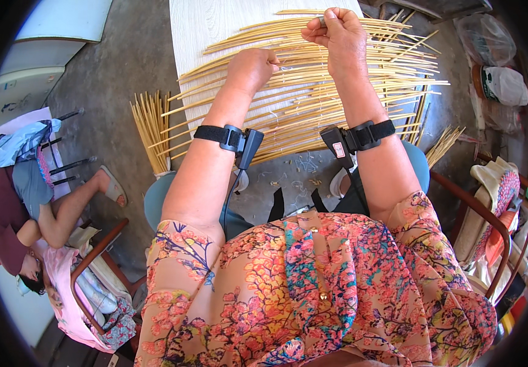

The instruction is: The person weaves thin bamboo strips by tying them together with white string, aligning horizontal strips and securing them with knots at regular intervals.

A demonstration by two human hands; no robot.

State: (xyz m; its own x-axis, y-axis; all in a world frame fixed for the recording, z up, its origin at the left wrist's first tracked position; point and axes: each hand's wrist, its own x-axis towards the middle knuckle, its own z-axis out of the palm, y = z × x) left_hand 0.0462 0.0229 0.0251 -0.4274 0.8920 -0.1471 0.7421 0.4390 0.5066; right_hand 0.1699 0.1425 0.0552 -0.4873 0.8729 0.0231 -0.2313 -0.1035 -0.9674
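A loose mat of thin yellow reed sticks (300,101) spreads across a white wood-grain table (202,18), its near side reaching past the table edge. Fine white thread (271,115) crosses the sticks in places. My left hand (250,70) is closed over the left part of the mat, fingertips pinched beside some thread; what they grip is too small to make out. Farther away and to the right, my right hand (344,44) is raised above the far sticks. Its thumb and fingers are pinched together, and whatever lies between them cannot be seen. A ring shows on that hand.
Bundles of upright sticks stand left (150,131) and right (444,147) of the table. Scraps (303,164) litter the floor by my feet. Wooden-armed chairs (101,263) flank me, and another person (22,202) sits at the left. Bags (502,85) lie at the far right.
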